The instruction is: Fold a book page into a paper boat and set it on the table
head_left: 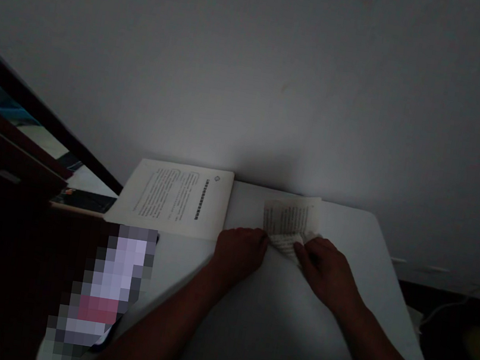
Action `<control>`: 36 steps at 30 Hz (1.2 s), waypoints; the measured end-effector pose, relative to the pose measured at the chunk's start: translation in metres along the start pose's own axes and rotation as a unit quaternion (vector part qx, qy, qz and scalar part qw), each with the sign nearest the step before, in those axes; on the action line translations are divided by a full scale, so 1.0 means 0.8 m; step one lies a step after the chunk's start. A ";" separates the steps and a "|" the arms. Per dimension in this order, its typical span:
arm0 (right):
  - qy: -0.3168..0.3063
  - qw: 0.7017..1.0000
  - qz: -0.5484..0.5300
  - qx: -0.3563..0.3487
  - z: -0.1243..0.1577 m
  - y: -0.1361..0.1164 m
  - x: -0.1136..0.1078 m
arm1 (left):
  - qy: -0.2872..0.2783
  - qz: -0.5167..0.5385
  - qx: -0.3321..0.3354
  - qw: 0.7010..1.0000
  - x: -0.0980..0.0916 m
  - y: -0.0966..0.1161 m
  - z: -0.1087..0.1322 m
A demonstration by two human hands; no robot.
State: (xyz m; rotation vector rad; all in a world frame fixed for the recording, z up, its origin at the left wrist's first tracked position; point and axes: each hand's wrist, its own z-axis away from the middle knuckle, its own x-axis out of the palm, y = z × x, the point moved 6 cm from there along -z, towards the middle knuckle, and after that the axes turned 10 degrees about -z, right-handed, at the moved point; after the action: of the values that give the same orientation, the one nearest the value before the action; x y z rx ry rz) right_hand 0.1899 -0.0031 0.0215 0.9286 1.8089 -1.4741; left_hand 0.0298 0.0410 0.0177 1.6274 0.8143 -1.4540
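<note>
A printed sheet of paper (290,220), partly folded, lies on the white table (272,329) near its far edge. My left hand (238,253) rests at the sheet's lower left corner with its fingers curled down on the paper. My right hand (326,268) presses on the folded lower right part, fingers bent over the crease. Both forearms reach in from the bottom of the view. The room is dim, so fine detail of the fingers is hard to see.
An open booklet (174,197) with printed text lies at the table's far left. A blurred-out object (103,292) sits at the left edge. A dark red piece of furniture (2,168) stands to the left. A bare wall rises behind the table.
</note>
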 end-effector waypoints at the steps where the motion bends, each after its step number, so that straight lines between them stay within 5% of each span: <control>1: -0.002 1.000 0.022 0.015 0.000 0.003 0.001 | -0.003 -0.004 -0.004 1.000 0.000 0.000 -0.001; 15: 0.002 0.987 0.127 0.098 -0.005 0.009 0.002 | -0.013 -0.016 -0.057 0.998 0.007 0.001 -0.005; 25: 0.004 0.983 0.149 0.111 -0.010 0.009 0.000 | 0.101 0.032 0.100 0.989 -0.001 0.064 0.023; 36: 0.009 0.981 0.171 0.096 -0.016 0.012 -0.001 | 0.093 0.036 0.093 0.991 0.016 0.072 0.024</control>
State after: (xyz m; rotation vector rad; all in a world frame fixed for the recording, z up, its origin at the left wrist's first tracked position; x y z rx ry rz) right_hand 0.1982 0.0104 0.0193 1.2797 1.4457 -1.4358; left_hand 0.0721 -0.0041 0.0125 1.9359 0.7313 -1.3766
